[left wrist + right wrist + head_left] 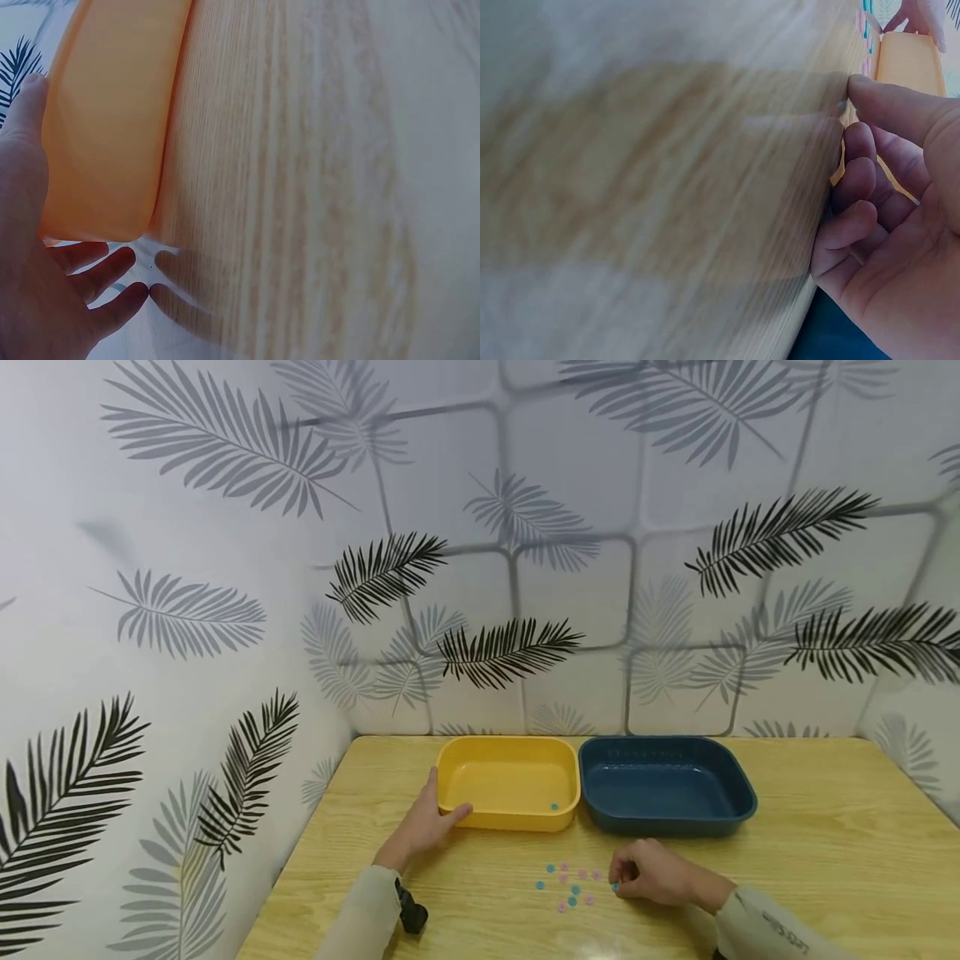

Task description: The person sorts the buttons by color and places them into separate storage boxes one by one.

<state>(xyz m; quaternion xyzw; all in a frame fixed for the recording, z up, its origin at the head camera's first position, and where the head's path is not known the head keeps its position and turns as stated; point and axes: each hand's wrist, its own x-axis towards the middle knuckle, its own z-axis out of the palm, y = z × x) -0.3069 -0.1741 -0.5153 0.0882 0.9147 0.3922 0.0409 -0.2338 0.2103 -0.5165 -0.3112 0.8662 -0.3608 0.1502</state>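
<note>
My left hand (426, 820) rests against the left front corner of a yellow tray (507, 820), its thumb along the front wall and its loosely spread fingers at the left side. One small blue button (554, 807) lies inside that tray near the right front corner. Low over the table, my right hand (655, 872) has its thumb and forefinger together at a blue button (615, 887), pinching it, with the other fingers curled. The fingertips hide most of this button. Left of it lie several loose buttons, pink (562, 907) and blue (573, 902).
A dark blue tray (667, 827) stands right beside the yellow one, behind my right hand. Both are on a wood-grain table (825, 827). A wall (540, 593) with a leaf pattern rises behind the table's back edge and on the left.
</note>
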